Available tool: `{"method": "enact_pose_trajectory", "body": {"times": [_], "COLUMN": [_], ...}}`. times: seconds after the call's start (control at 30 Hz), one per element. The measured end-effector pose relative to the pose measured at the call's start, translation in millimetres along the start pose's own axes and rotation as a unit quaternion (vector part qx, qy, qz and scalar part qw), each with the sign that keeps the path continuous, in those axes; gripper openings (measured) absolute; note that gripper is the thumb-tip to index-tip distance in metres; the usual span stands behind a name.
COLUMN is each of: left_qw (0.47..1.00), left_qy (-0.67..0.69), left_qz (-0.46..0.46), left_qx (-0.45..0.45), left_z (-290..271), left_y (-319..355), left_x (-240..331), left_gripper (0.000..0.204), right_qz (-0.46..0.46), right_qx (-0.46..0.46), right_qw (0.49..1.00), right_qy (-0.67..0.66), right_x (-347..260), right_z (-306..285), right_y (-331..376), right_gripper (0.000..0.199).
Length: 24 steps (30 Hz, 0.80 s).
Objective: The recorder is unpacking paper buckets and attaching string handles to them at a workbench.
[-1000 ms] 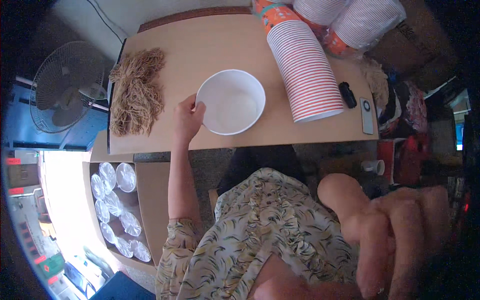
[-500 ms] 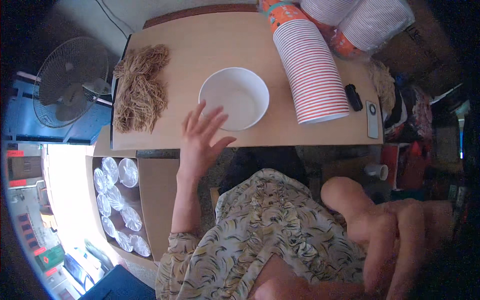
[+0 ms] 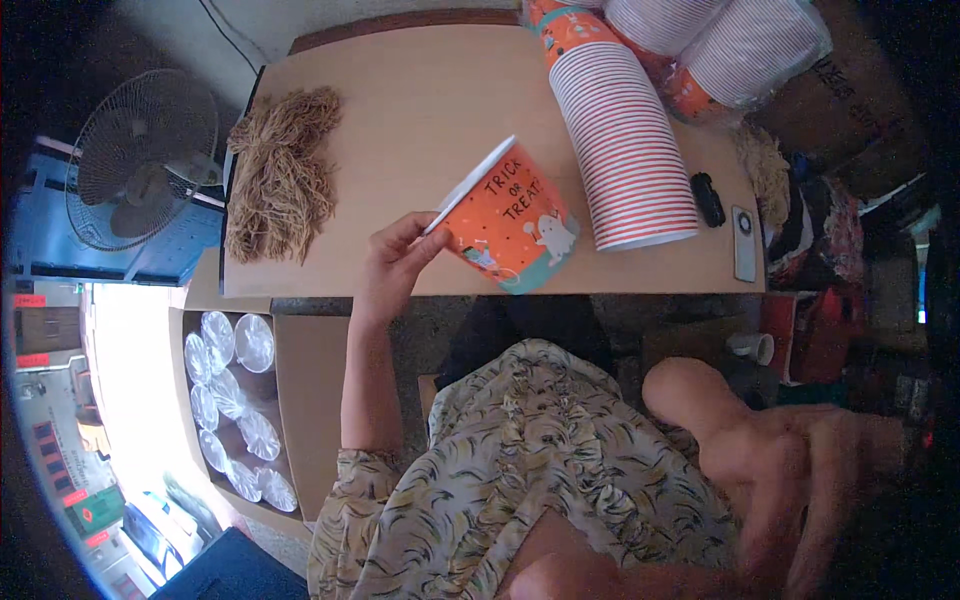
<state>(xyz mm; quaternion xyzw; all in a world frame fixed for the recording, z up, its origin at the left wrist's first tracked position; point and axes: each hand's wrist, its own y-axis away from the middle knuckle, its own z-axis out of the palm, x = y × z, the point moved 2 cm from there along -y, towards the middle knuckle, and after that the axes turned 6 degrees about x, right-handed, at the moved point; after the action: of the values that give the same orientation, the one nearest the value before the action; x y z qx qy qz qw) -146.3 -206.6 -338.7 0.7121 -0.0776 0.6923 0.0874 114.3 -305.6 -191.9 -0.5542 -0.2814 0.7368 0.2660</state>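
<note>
My left hand (image 3: 402, 262) pinches the rim of an orange paper bucket (image 3: 520, 215) with a white lip, a teal base and a printed ghost. The bucket is tilted above the front part of the table, its mouth facing up and left and its printed side toward me. Close to the camera at the lower right is my raised right hand (image 3: 785, 480), bent up from the elbow. Its fingers are smeared, and whether they hold anything does not show. Right of the bucket lies a long nested stack of like paper buckets (image 3: 625, 150), white with red rims.
A bundle of brown shredded paper (image 3: 285, 180) lies on the table's (image 3: 400, 90) left side. Bagged bucket stacks (image 3: 755, 50) sit at the back right; a black object (image 3: 708, 198) and a phone (image 3: 744, 243) are near the right edge. A carton (image 3: 310, 400) holds several plastic-wrapped items. A fan (image 3: 145, 160) stands left.
My left hand, earlier spread over the upright bucket, has closed on its rim. The bucket has been lifted and tipped so that its orange outside shows. My right arm stays raised.
</note>
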Motion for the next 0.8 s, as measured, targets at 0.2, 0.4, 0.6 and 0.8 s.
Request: {"method": "enact_pose_trajectory", "body": {"times": [0.2, 0.4, 0.6, 0.8], "left_qw": [0.998, 0.997, 0.989, 0.986], "left_qy": [0.052, 0.051, 0.102, 0.130], "left_qz": [-0.011, -0.035, -0.086, -0.083], "left_qx": [-0.023, -0.041, -0.058, -0.056], "left_z": [0.1, -2.8, -2.9, -28.1], "left_y": [-3.3, -8.7, -18.4, -22.7], "left_x": [-13.0, -19.1, -25.4, -41.2], "left_gripper": [0.030, 0.035, 0.037, 0.037], "right_qz": [-0.001, 0.043, 0.105, 0.231], "right_qx": [-0.020, -0.159, -0.179, -0.141], "right_qw": [0.999, 0.884, 0.825, 0.828], "right_qy": [0.036, 0.437, 0.526, 0.492], "right_x": [42.4, 121.3, 163.6, 178.0], "right_z": [1.3, -2.5, -16.9, -26.3], "right_y": [-17.6, 23.9, 43.5, 38.1], "right_gripper": [0.048, 0.080, 0.092, 0.087]}}
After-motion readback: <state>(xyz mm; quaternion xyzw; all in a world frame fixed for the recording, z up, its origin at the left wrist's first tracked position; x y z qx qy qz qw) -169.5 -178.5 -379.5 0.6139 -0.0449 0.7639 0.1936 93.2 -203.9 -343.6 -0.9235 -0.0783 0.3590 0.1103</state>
